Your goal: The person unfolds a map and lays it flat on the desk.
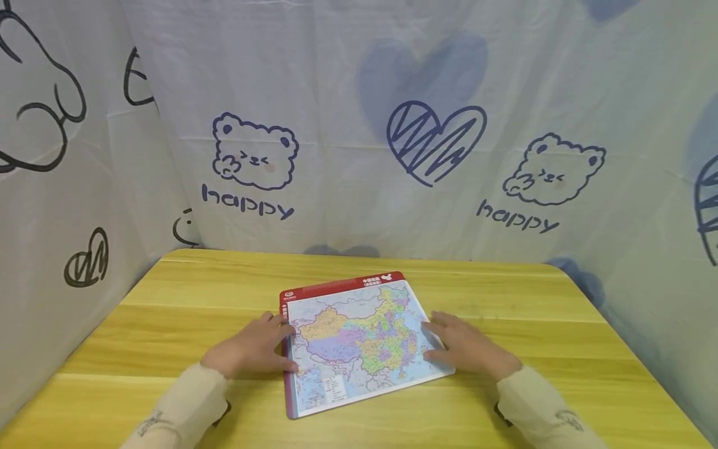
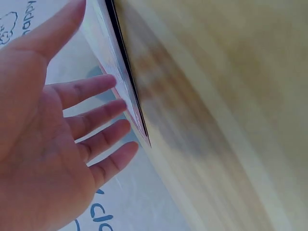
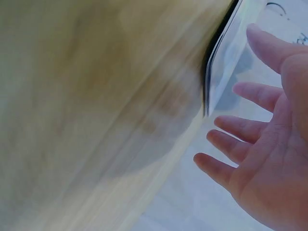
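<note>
1. The map board [image 1: 359, 349] lies on the counter [image 1: 168, 299], near its middle and at about 6 o'clock in the head view.
2. The left hand [image 1: 252, 346] is at the board's 9 o'clock side, the right hand [image 1: 468, 346] at its 3 o'clock side. On both, the fingers are spread and fairly straight, wrapped round nothing; how firmly they touch the edges, I cannot tell.
3. The step in hand looks like handling the board from both sides. Facing hands suit that: even pressure from 9 and 3 o'clock should keep it from swinging round.
4. Since it is thin and seems smooth, working the fingertips beneath the edges, thumbs above, would probably hold better than squeezing the sides.
5. To square it with the counter, a small clockwise turn seems right: the top edge climbs towards 1 o'clock.
6. The board is a flat rectangle with rounded corners. A red band [image 1: 336, 288] runs along its top, with a white emblem at 11 o'clock. The printed map has orange, violet, green and yellow regions amid pale blue, with a legend [image 1: 335, 388] near 7 o'clock.
</note>
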Demonstrator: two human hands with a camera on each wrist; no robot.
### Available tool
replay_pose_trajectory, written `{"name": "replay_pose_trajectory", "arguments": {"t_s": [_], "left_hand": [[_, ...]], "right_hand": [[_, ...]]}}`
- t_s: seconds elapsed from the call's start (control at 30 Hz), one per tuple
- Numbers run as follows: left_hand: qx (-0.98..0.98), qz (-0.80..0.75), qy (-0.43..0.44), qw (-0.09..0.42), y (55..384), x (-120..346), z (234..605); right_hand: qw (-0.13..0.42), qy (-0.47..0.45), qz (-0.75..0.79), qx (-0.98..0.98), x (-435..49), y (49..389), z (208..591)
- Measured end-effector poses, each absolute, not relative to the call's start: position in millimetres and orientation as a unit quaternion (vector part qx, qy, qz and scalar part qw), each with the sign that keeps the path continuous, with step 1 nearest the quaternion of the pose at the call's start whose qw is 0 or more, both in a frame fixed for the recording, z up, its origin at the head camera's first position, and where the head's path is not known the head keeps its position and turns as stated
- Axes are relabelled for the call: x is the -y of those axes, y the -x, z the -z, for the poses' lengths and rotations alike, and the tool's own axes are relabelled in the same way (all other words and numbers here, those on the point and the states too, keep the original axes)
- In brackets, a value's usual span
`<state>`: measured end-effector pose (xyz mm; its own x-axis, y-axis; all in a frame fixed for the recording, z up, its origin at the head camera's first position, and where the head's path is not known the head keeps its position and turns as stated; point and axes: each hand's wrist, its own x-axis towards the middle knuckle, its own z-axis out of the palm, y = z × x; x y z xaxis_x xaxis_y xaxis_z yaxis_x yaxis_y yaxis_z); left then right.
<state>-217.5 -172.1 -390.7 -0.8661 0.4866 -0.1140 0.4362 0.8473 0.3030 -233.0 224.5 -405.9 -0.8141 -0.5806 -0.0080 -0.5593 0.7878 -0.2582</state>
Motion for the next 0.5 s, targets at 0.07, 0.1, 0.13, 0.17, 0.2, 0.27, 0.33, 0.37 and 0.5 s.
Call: {"name": "replay_pose_trajectory", "arguments": {"t_s": [0.07,0.1,0.13,0.17,0.2,0.27,0.33,0.37,0.5], "left_hand": [[-0.958,-0.137,-0.238,0.086,222.1,171.4,389.1],[-0.958,-0.137,-0.236,0.084,225.4,171.0,388.6],[-0.959,-0.136,-0.234,0.083,229.1,170.6,388.5],[-0.959,-0.137,-0.232,0.083,233.0,170.5,388.4],[-0.96,-0.139,-0.227,0.086,236.5,170.0,387.6],[-0.961,-0.146,-0.215,0.094,244.6,169.9,387.6],[-0.961,-0.158,-0.204,0.103,252.6,170.8,388.6],[-0.96,-0.162,-0.201,0.108,256.3,171.6,389.3],[-0.96,-0.162,-0.196,0.122,269.8,175.9,395.2]], "right_hand": [[0.032,0.31,0.118,-0.943,-222.3,229.7,405.7],[0.028,0.315,0.118,-0.941,-221.4,228.2,405.9],[0.028,0.316,0.117,-0.941,-220.5,226.2,406.1],[0.028,0.318,0.117,-0.94,-219.6,224.0,405.9],[0.026,0.322,0.114,-0.939,-218.9,222.3,406.4],[0.028,0.327,0.116,-0.938,-217.5,218.0,406.5],[0.034,0.324,0.118,-0.938,-216.6,214.3,406.6],[0.035,0.324,0.117,-0.938,-216.4,213.1,406.7],[0.052,0.307,0.12,-0.943,-215.3,209.8,407.4]]}}
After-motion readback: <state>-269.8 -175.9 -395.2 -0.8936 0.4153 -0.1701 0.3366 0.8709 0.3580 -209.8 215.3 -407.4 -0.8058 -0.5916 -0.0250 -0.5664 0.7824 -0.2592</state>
